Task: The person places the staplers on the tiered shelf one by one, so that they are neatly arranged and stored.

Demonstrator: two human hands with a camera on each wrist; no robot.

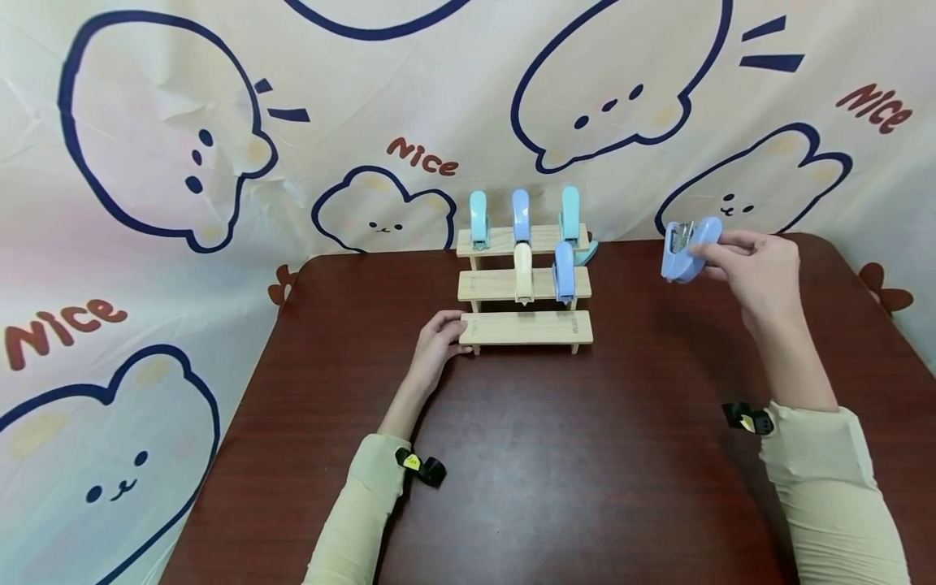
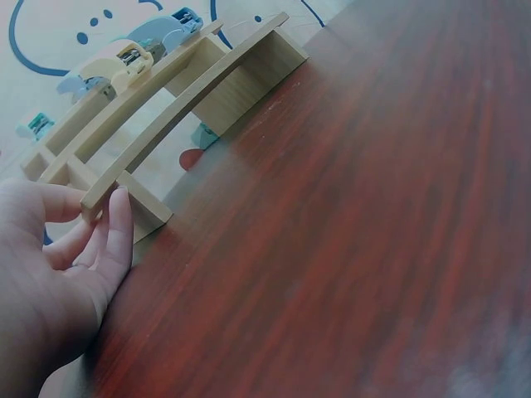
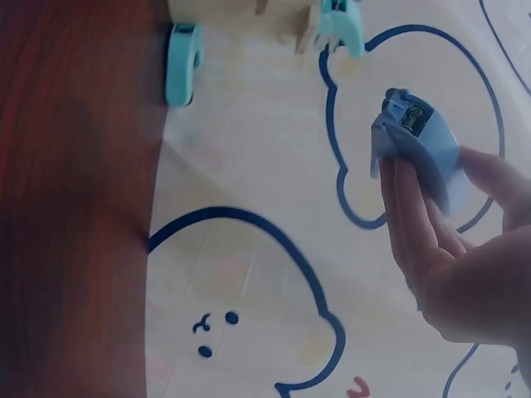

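Observation:
A small three-tier wooden display stand (image 1: 526,328) stands at the back of the table. My left hand (image 1: 437,337) pinches the left end of its lowest step, the board's corner between thumb and fingers (image 2: 120,220). Off to the right and above the table, my right hand (image 1: 764,272) holds a small blue stapler (image 1: 682,264) between thumb and fingertips, its metal part (image 3: 413,118) showing. On the top step stand a teal stapler (image 1: 478,219), a blue-violet one (image 1: 521,215) and another teal one (image 1: 569,215). The middle step bears a cream stapler (image 1: 523,272) and a blue one (image 1: 564,272).
Behind the stand's right side, another teal stapler (image 1: 587,253) lies low, partly hidden by it. A cloth backdrop (image 1: 351,97) with bear drawings hangs right behind the table's back edge. Dark brown tabletop (image 1: 512,455) spreads in front of the stand.

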